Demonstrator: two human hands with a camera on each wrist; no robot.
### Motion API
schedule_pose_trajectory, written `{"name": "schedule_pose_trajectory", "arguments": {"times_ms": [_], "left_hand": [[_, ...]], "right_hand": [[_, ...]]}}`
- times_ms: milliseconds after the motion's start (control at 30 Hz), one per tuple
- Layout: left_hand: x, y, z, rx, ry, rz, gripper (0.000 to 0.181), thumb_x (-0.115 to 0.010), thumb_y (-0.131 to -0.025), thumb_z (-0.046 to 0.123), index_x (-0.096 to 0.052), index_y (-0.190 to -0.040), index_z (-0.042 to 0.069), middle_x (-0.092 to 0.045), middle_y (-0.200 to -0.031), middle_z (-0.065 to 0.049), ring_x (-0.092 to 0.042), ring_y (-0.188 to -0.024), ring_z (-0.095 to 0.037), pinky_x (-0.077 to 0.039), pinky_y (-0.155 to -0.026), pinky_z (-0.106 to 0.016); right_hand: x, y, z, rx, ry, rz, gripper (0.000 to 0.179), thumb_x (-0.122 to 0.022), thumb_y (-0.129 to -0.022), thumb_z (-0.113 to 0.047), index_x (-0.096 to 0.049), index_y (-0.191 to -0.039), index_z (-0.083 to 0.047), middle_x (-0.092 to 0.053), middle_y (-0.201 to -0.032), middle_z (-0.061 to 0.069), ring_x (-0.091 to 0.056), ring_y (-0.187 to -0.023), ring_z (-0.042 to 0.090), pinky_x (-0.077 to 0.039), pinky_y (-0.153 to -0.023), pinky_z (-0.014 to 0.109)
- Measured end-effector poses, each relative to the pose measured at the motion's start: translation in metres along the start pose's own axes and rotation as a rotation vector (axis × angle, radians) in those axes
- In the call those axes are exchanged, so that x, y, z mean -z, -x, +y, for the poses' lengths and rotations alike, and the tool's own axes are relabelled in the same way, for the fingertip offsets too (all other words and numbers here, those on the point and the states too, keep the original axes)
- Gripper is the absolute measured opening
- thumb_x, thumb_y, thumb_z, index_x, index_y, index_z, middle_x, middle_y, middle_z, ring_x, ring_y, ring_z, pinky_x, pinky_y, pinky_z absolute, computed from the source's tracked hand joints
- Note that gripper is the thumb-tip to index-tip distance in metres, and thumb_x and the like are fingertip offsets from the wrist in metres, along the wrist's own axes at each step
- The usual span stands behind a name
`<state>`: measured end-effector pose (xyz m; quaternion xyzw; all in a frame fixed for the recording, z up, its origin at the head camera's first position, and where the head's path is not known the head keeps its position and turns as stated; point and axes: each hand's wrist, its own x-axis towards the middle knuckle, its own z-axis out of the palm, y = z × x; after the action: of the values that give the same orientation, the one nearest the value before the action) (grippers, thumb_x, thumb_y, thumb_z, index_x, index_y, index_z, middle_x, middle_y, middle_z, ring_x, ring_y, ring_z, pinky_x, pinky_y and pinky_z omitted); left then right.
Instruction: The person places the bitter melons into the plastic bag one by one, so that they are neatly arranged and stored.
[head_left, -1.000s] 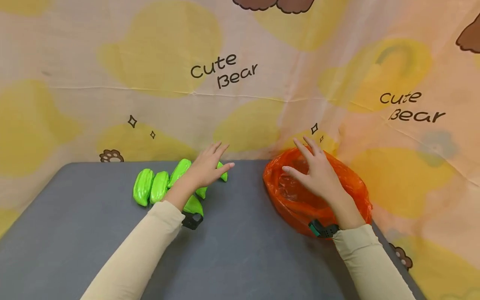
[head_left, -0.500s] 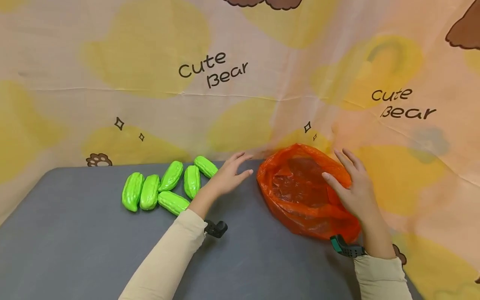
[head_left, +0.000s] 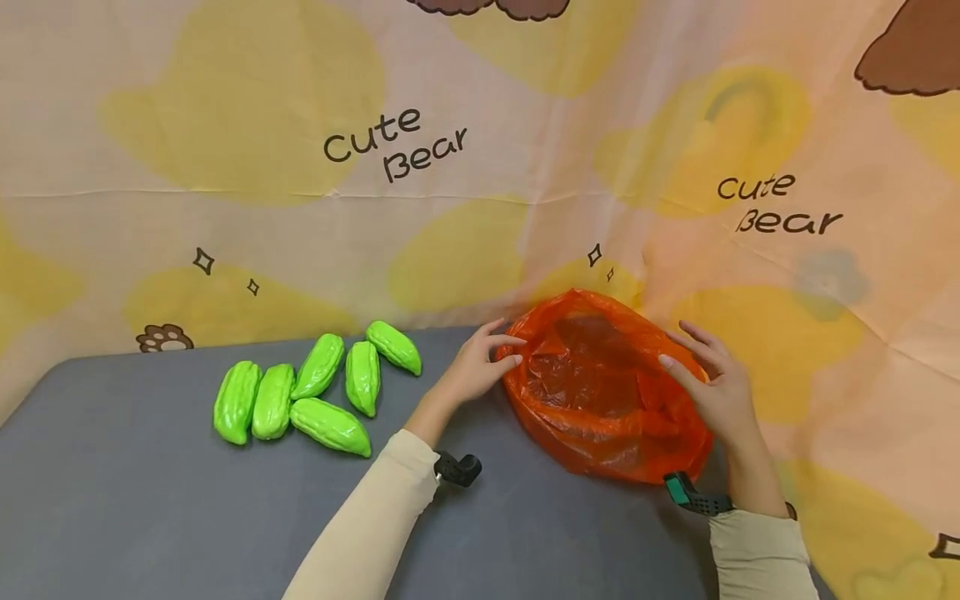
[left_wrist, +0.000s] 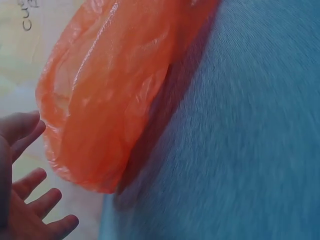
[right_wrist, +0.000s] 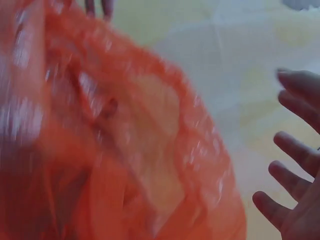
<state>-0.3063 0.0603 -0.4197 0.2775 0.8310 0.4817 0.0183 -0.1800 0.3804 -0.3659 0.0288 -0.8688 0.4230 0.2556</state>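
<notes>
An orange-red plastic bag (head_left: 600, 454) stands on the table with its wide mouth facing up. My left hand (head_left: 480, 362) is beside its left rim, fingers parted and loosely bent; the left wrist view has the fingertips (left_wrist: 30, 119) very near the bag's edge, and whether they touch is unclear. By the right rim is my right hand (head_left: 723, 387), its fingers spread; in the right wrist view those fingers (right_wrist: 295, 150) are apart from the bag. Neither hand grips anything. To the left lie several bright green, ridged, elongated vegetable-like pieces (head_left: 320, 367).
The grey table (head_left: 150, 517) meets a patterned cloth backdrop (head_left: 255, 167) behind and to the right. A dark band with a camera (head_left: 459, 469) sits on the left wrist, and another band (head_left: 697, 496) on the right wrist.
My left hand has moved right, from above the green pieces to the bag's left rim. My right hand has shifted from over the bag's mouth to its right side.
</notes>
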Motion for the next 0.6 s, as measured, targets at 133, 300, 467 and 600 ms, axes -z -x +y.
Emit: {"name": "schedule_pose_trajectory", "arguments": {"times_ms": [133, 300, 467, 600], "left_hand": [[-0.012, -0.003, -0.007, 0.008, 0.046, 0.009, 0.03, -0.069, -0.096, 0.023, -0.074, -0.124, 0.013, -0.033, -0.165, -0.015, -0.033, -0.152, -0.038, -0.03, -0.122, -0.056], [-0.021, -0.002, -0.013, 0.021, 0.045, -0.025, 0.035, -0.07, -0.096, 0.023, -0.071, -0.129, 0.012, -0.029, -0.166, -0.016, -0.03, -0.153, -0.038, -0.03, -0.122, -0.056], [-0.024, -0.002, -0.018, 0.02, 0.018, -0.015, 0.045, -0.069, -0.095, 0.022, -0.063, -0.139, 0.012, -0.032, -0.164, -0.018, -0.033, -0.151, -0.038, -0.031, -0.122, -0.055], [-0.023, -0.002, -0.022, 0.022, -0.006, 0.002, 0.053, -0.07, -0.094, 0.021, -0.057, -0.143, 0.006, -0.037, -0.161, -0.019, -0.037, -0.149, -0.037, -0.032, -0.122, -0.052]], "right_hand": [[0.003, 0.003, 0.017, -0.051, 0.043, -0.079, 0.046, -0.074, -0.093, -0.017, -0.063, -0.136, -0.004, -0.043, -0.157, 0.017, -0.038, -0.145, 0.042, -0.033, -0.12, 0.056], [0.006, 0.004, 0.034, -0.067, 0.065, -0.117, 0.047, -0.076, -0.091, -0.018, -0.064, -0.134, -0.001, -0.039, -0.158, 0.023, -0.028, -0.147, 0.054, -0.023, -0.11, 0.079], [0.009, 0.005, 0.045, -0.066, 0.111, -0.095, 0.045, -0.077, -0.091, -0.019, -0.066, -0.131, -0.002, -0.036, -0.159, 0.026, -0.025, -0.146, 0.057, -0.021, -0.109, 0.081], [0.013, 0.006, 0.052, -0.089, 0.133, -0.14, 0.047, -0.075, -0.092, -0.022, -0.064, -0.134, -0.002, -0.033, -0.161, 0.025, -0.029, -0.144, 0.057, -0.035, -0.108, 0.072]]}}
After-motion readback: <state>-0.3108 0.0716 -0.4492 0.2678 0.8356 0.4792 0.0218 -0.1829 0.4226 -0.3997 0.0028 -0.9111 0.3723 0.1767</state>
